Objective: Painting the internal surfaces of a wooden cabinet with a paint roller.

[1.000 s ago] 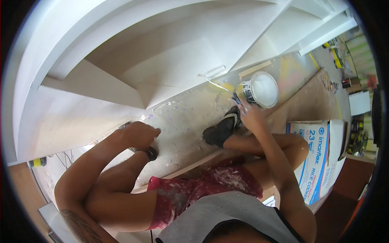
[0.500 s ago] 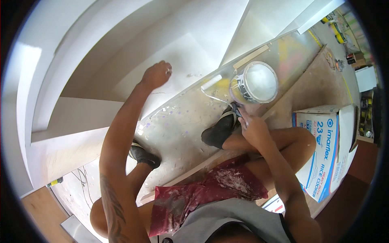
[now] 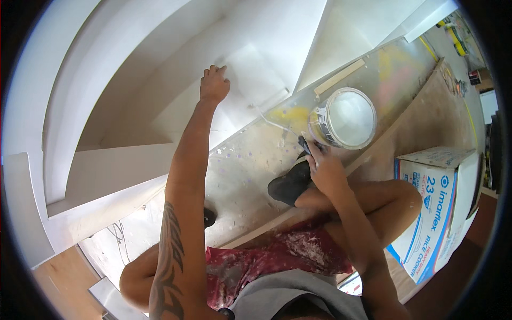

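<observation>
My right hand (image 3: 327, 169) is closed around the dark handle of a paint roller (image 3: 304, 144). The roller's thin bent frame reaches left, and its white cover lies against the lower edge of a white panel (image 3: 256, 58), hard to tell from it. My left hand (image 3: 215, 85), fingers apart and nothing in it, is at the panel's inner surface; whether the fingertips touch cannot be made out. Just right of the roller stands an open bucket (image 3: 352, 118) of white paint, paint smeared down its side.
A wood strip (image 3: 340, 76) lies behind the bucket. A printed cardboard box (image 3: 434, 208) stands at right, beside my bent knee. My dark shoe (image 3: 290, 184) rests on the paint-spotted floor (image 3: 240, 176). Thin cables (image 3: 118, 237) lie at lower left, near a white cabinet edge.
The roller has gone from the floor beside the bucket up against the white panel. My left hand has moved slightly up and its fingers have spread. The view has shifted a little.
</observation>
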Demonstrator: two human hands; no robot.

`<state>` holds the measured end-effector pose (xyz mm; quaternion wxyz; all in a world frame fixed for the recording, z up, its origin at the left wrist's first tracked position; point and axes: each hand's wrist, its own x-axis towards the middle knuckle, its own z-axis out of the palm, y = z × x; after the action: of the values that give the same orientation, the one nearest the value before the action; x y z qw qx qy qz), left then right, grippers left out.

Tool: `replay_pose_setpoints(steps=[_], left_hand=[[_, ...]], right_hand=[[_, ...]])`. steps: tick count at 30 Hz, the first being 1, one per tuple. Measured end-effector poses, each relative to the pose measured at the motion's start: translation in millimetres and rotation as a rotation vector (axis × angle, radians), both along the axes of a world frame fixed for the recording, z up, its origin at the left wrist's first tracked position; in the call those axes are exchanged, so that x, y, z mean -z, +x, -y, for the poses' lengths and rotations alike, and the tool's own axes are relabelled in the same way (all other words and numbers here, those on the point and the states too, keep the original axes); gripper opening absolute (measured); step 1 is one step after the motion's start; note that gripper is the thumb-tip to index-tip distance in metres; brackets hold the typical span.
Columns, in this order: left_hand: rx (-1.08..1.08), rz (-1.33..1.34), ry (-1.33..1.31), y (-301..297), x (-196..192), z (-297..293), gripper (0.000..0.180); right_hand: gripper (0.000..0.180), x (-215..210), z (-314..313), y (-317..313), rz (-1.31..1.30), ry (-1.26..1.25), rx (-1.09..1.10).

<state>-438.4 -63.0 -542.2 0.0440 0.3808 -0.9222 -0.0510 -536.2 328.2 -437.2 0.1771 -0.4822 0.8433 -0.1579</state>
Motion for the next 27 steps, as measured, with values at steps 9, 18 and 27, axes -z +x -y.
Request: replay_pose_setpoints(steps=[9, 18, 27], left_hand=[[0.048, 0.021, 0.025, -17, -5, 5, 0.046], [-0.065, -0.057, 0.08, -23, -1, 2, 0.041], [-0.159, -0.294, 0.163, -13, -15, -10, 0.03]], right_hand=[[0.037, -33, -34, 5, 0.136, -0.019, 0.081], [0.037, -34, -30, 0, 0.172, -0.026, 0.052], [0.036, -38, -29, -1, 0.23, -0.063, 0.075]])
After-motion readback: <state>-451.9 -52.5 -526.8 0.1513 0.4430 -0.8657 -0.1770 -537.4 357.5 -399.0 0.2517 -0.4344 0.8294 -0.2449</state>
